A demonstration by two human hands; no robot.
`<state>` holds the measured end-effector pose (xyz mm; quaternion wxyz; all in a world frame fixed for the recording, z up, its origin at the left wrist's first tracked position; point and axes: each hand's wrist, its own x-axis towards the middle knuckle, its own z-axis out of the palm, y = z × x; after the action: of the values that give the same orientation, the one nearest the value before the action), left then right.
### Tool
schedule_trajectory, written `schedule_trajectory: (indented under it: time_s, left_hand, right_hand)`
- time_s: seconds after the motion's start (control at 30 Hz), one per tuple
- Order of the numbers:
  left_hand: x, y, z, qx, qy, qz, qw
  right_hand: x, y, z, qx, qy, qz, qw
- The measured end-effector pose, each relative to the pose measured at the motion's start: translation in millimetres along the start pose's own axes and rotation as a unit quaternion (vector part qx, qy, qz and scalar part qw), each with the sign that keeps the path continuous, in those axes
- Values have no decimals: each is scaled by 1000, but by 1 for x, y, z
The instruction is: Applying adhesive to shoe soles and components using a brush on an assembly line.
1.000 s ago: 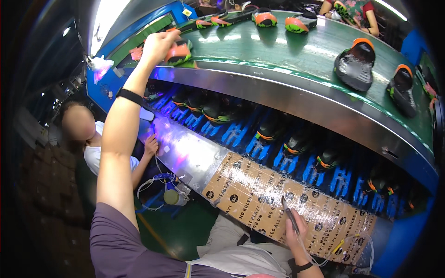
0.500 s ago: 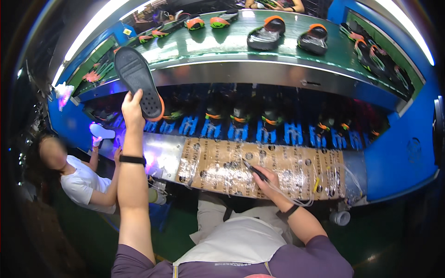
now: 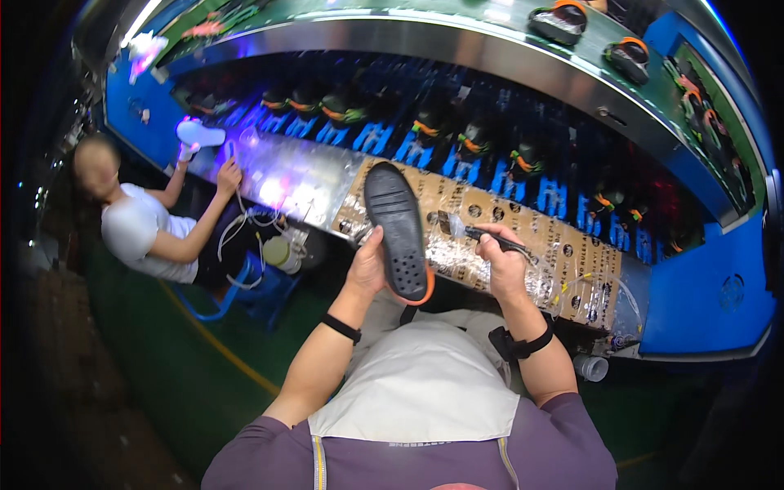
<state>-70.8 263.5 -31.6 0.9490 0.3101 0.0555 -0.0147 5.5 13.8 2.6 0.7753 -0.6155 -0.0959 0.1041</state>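
Observation:
My left hand [image 3: 367,265] is closed round the heel end of a black shoe sole [image 3: 394,216] with an orange rim at the heel. The sole stands upright in front of my waist, its grooved and dotted face toward me. In my right hand [image 3: 505,265] I grip a brush [image 3: 454,224] with a dark handle and a thin tube trailing from it. The brush's flat head points left, a short way from the sole's right edge and apart from it. Both hands are over the near edge of a ledge covered with printed brown cardboard [image 3: 563,261] under clear film.
Dark shoes with orange and green trim [image 3: 472,140] stand on blue supports beyond the ledge. Above runs a green conveyor [image 3: 482,18] with a metal edge. At left, a seated co-worker [image 3: 151,233] holds a pale sole [image 3: 200,133]. A grey cup [image 3: 591,367] hangs at lower right.
My left hand has brought the sole down and right from the conveyor's edge to my waist. My right hand has raised the brush slightly and moved right. The view has turned.

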Motion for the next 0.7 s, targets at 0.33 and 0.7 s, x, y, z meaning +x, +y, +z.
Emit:
schedule_trajectory:
  time_s: [0.33, 0.7]
  left_hand:
    - [-19, -18, 16, -29, 28, -14, 999]
    - [-23, -24, 25, -35, 55, -2, 998]
  right_hand:
    - [15, -22, 74, -33, -69, -4, 997]
    - [22, -16, 102, -70, -13, -81, 994]
